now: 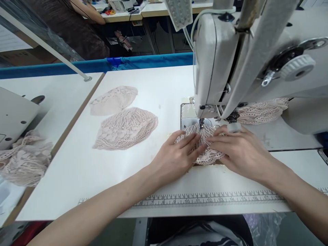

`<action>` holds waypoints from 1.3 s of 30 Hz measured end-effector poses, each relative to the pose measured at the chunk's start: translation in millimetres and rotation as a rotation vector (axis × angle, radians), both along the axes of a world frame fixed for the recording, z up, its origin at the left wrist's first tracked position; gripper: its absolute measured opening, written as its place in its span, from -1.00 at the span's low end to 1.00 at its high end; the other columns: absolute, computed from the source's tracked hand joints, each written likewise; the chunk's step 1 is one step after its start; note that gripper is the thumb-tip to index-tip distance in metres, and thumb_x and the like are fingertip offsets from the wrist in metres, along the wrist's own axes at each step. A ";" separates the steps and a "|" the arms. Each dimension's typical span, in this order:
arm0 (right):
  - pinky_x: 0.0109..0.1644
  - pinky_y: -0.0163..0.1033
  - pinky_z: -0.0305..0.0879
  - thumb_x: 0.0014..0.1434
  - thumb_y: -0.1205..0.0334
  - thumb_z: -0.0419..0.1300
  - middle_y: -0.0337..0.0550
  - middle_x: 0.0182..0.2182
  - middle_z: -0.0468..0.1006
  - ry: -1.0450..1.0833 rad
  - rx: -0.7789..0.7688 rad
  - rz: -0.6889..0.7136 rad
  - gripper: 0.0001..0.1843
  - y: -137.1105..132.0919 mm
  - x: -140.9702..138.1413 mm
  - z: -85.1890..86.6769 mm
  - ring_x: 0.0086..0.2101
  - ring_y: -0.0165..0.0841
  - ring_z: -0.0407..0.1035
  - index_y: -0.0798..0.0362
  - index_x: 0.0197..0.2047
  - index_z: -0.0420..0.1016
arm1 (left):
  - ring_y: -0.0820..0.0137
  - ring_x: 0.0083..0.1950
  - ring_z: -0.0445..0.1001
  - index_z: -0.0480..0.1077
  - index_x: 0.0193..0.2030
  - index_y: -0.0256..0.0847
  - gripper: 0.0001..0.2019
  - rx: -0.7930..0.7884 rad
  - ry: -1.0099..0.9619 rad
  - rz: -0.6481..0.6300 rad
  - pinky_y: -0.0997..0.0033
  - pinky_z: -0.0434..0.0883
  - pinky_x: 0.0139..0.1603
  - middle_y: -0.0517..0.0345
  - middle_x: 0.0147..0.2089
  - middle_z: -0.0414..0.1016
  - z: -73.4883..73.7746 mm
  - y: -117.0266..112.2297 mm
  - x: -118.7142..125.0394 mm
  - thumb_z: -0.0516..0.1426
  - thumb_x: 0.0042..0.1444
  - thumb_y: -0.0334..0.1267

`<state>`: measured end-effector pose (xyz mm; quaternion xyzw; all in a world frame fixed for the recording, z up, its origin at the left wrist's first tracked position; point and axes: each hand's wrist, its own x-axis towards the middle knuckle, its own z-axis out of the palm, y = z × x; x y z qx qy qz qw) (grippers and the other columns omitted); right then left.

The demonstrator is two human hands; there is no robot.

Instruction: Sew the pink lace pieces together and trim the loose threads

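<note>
A pale pink lace piece (206, 158) lies on the sewing machine's bed, its far edge under the presser foot (201, 123). My left hand (178, 155) rests on its left part, fingers stretched out and flat on the lace. On the opposite side, my right hand (238, 150) has its fingers over the right edge of the lace, with the thumb lower down and partly hidden. The needle tip is too small to make out. To the left, two more lace pieces lie flat: a scalloped one (125, 130) and a smoother one (114, 100) behind it.
The sewing machine head (215, 61) rises close over my hands. More lace (263, 111) lies behind the machine's needle end. A printed ruler (200, 200) runs along the table's front edge. At the far left is a lace heap (28, 159). Another person's arm (88, 10) shows at the back.
</note>
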<state>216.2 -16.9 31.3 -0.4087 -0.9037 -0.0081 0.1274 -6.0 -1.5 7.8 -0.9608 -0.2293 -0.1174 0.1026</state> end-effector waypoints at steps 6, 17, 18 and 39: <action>-0.11 -0.17 0.20 -0.03 0.57 0.09 -0.20 -0.23 0.66 -0.003 -0.019 -0.009 -0.69 -0.1 -1.1 0.5 -0.26 -0.29 0.46 0.04 -0.39 0.59 | 0.17 0.18 0.46 0.40 0.15 -0.29 -0.65 -0.025 -0.021 0.003 0.00 0.27 0.22 -0.16 0.15 0.46 -0.5 1.8 -0.6 0.01 0.26 -0.41; -0.08 -0.16 0.21 0.05 0.57 0.10 -0.14 -0.28 0.66 -0.042 0.094 -0.026 -0.71 4.8 -2.1 -5.7 -0.36 -0.32 0.46 0.07 -0.34 0.58 | 0.20 0.23 0.41 0.40 0.16 -0.21 -0.67 -0.105 -0.049 0.052 -0.15 0.12 0.34 -0.09 0.18 0.44 -2.2 13.7 1.2 0.00 0.31 -0.33; -0.08 -0.16 0.20 0.06 0.57 0.09 -0.15 -0.30 0.66 -0.034 0.113 -0.028 -0.71 5.8 -1.8 -6.7 -0.37 -0.32 0.46 0.07 -0.34 0.58 | 0.20 0.23 0.41 0.39 0.16 -0.21 -0.67 -0.109 -0.048 0.053 -0.16 0.11 0.35 -0.09 0.18 0.44 -1.8 15.2 1.4 -0.01 0.31 -0.33; -0.44 -0.30 0.18 0.28 0.34 0.08 -0.21 -0.49 0.61 0.290 0.152 -0.174 -0.74 14.8 -5.5 -24.9 -0.57 -0.43 0.32 0.07 -0.21 0.63 | 0.24 0.03 0.41 0.56 -0.19 -0.22 -0.69 -0.536 -0.383 0.184 0.09 0.38 0.08 -0.03 -0.03 0.47 0.0 31.4 12.0 0.00 0.31 -0.18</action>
